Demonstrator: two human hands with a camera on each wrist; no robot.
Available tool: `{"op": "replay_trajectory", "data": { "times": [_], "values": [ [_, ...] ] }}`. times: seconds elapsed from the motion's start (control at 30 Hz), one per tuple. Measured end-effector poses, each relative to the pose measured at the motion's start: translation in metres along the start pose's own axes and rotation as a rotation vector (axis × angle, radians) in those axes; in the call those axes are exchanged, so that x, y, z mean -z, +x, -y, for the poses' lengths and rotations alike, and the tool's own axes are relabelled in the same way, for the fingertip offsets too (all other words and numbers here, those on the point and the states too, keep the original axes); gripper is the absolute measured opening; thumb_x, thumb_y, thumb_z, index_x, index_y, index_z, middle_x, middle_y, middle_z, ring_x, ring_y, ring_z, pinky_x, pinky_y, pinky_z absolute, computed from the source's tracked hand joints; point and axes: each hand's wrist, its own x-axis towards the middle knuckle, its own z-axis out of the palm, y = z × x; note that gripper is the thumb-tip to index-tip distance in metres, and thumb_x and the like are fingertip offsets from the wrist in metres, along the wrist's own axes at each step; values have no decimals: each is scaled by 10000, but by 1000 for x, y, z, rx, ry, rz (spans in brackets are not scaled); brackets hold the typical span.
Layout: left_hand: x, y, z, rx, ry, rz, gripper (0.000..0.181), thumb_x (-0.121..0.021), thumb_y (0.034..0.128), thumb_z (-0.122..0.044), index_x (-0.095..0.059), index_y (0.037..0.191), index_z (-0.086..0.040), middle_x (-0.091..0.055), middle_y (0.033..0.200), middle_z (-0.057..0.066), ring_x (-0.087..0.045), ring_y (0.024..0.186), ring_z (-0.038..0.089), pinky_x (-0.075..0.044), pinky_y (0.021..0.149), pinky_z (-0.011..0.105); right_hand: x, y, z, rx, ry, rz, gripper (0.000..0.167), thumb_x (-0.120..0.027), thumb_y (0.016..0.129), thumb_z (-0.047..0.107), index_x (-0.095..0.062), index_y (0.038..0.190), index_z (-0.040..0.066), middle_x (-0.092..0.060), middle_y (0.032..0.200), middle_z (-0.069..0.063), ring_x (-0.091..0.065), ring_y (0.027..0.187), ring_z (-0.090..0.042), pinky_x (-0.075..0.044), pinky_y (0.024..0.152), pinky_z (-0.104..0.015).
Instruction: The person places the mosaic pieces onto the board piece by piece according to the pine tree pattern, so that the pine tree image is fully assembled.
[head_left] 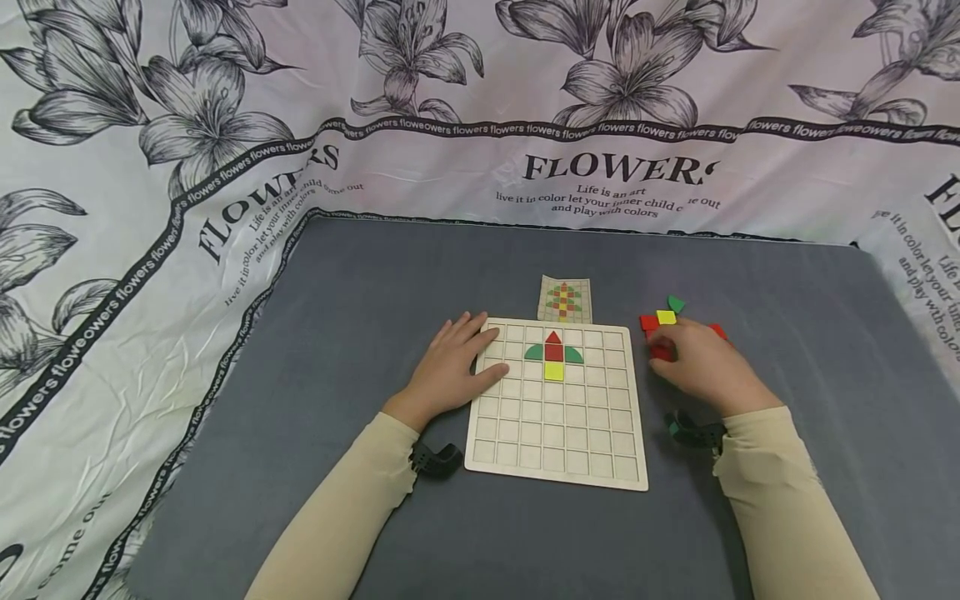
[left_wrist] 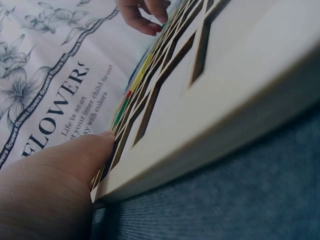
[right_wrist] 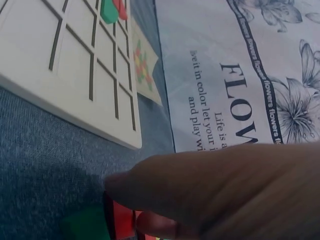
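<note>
While a red piece (right_wrist: 122,220) sits off the upper right side of the grid board (head_left: 553,433), to the right of the coloured figure (head_left: 553,352) laid there, the right hand (head_left: 697,362) is nearer and pinches it between thumb and fingertips, curled down from above. Across the board, the left hand (head_left: 453,362) lies with fingers spread at its left edge, thumb over the grid.

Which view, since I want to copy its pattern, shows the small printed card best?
The head view: the card lies beyond the grid board, its colored pattern readable. The right wrist view shows it only slanted and blurred, partly hidden by the board; the left wrist view does not show it.
</note>
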Motion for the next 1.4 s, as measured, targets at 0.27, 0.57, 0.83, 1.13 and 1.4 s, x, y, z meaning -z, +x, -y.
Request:
{"op": "replay_trajectory", "data": {
  "times": [0.27,0.57,0.83,1.13,1.4],
  "values": [
    [-1,0,0,-1,0,1,708,-558,1042,-579,-443,1622,-188,-247,1743,38,-142,1631,253,-47,1336,451,-1,0,-4,-29,1,29,252,-780,888,83,-734,1104,-38,-701,996,-194,-630,850,-297,-564,749,-528],
    [-1,1,1,2,11,-4,705,-553,1044,-586,-444,1621,-196,-245,1743,29,-138,1632,248,-48,1336,439,-4,1,1,-52,1,11,234,-778,901,109,-733,1083,-30,-726,903,-144,-633,749,-249,-565,696,-498],
    [0,0,0,3,4,3,707,-557,1044,-582,-439,1624,-194,-242,1744,32,-134,1633,245,-39,1336,436,-5,1,11,-87,3,-13,230,-772,908,174,-730,1051,-1,-731,869,-102,-615,702,-208,-565,650,-438],
    [1,1,0,2,10,2,708,-555,1044,-584,-442,1623,-192,-245,1744,34,-143,1631,247,-43,1336,439,-8,5,29,-22,10,-19,153,-776,898,153,-728,969,25,-711,828,-64,-605,706,-207,-561,649,-406],
    [1,1,-2,4,14,0,706,-557,1041,-587,-456,1615,-188,-254,1741,41,-154,1629,254,-51,1336,448,-17,14,51,18,61,16,96,-768,887,157,-732,930,80,-718,886,-57,-599,748,-210,-553,652,-369]
  ]
}}
